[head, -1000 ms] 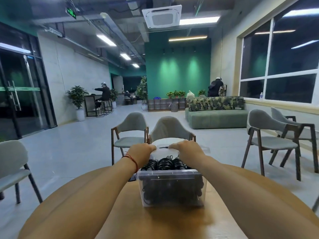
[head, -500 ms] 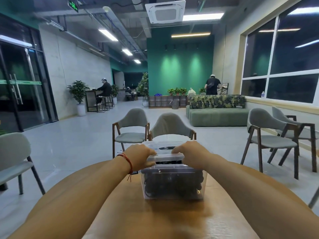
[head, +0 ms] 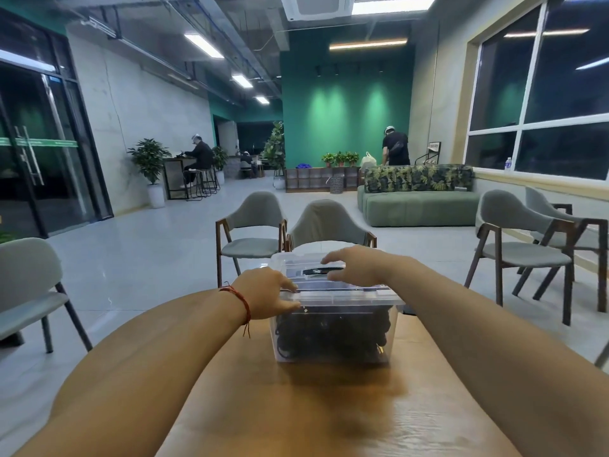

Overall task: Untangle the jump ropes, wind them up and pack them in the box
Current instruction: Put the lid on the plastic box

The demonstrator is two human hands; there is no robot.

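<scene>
Gripping lid (head: 342, 293): left hand (head: 263, 293) | right hand (head: 359, 265) spread flat atop | clear box (head: 391, 338), black ropes (head: 329, 331) inside

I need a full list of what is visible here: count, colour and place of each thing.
box: one, clear, on the table
lid: one, clear, on the box
jump ropes: count unclear, black, inside the box
table: one, brown wood, under the box
chairs: five, grey, around the table
sofa: one, green, far right
people: at least two, dark clothes, far back
bracelet: one, red, left wrist
left hand: one, grips the lid's left edge
right hand: one, fingers relaxed over the lid
</scene>
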